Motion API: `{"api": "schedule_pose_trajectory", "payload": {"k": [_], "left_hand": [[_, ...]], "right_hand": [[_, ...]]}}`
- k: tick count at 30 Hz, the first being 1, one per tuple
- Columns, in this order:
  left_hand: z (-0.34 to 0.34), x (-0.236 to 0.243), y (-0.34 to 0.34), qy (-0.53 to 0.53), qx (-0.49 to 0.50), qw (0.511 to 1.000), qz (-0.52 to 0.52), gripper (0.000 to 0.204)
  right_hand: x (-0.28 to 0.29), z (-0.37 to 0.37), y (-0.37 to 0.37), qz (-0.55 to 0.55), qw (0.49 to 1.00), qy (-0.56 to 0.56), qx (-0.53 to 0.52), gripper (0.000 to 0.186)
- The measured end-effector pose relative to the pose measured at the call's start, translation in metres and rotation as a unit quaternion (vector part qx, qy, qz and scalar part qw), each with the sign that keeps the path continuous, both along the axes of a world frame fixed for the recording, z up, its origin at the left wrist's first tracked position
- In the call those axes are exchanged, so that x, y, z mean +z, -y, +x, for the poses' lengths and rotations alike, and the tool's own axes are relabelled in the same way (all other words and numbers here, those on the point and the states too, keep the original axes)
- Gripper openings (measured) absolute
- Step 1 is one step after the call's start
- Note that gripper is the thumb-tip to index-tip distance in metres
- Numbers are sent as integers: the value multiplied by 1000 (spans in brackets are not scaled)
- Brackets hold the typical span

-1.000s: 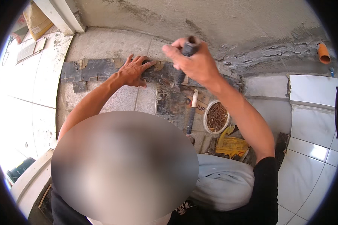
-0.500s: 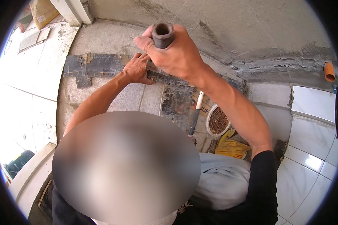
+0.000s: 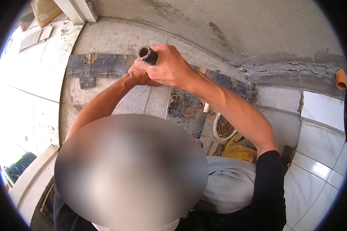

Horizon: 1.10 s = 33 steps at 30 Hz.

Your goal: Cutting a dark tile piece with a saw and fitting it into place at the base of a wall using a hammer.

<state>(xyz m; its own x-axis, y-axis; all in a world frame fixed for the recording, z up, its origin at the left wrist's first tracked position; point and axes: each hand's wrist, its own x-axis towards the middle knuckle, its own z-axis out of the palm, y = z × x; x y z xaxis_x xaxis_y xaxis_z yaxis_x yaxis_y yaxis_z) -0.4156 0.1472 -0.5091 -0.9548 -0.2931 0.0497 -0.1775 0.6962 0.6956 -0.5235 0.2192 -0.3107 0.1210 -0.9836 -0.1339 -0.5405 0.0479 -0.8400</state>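
Note:
My right hand (image 3: 171,65) is closed around a dark, round handle (image 3: 147,56) with a hollow end that points up. The rest of that tool is hidden below the fist. Just under and beside it, my left hand (image 3: 140,77) is low over a long, dark, worn strip (image 3: 104,66) on the ground. My right hand covers most of the left one's fingers, so I cannot tell whether they hold anything. To the right of the hands, the dark strip runs on beneath my right forearm.
Right of centre lie a hammer-like tool (image 3: 201,125) with a dark grip and a white tub (image 3: 224,127) of brown nails or screws. A yellow bag (image 3: 239,152) is close by. An orange pipe (image 3: 341,79) juts out near the grey wall (image 3: 266,27). A blurred patch hides the lower middle.
My right hand has moved down and left with the handle, now overlapping my left hand. The handle leans more to the left. My left hand's fingers, visible before, are now mostly covered.

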Motion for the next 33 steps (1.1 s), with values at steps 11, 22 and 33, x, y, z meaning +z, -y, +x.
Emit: {"api": "schedule_pose_trajectory", "payload": {"k": [11,22,33], "left_hand": [[-13,23,-5,-9,20,983,-183,93],[-8,9,-1,-35,18,983,-180,89],[-17,13,-30,-37,78,978,-188,87]], "right_hand": [[6,-100,21,24,986,153,-65,24],[10,-59,-78,-150,959,9,241,8],[17,-74,-59,-14,987,47,-152,16]]}}
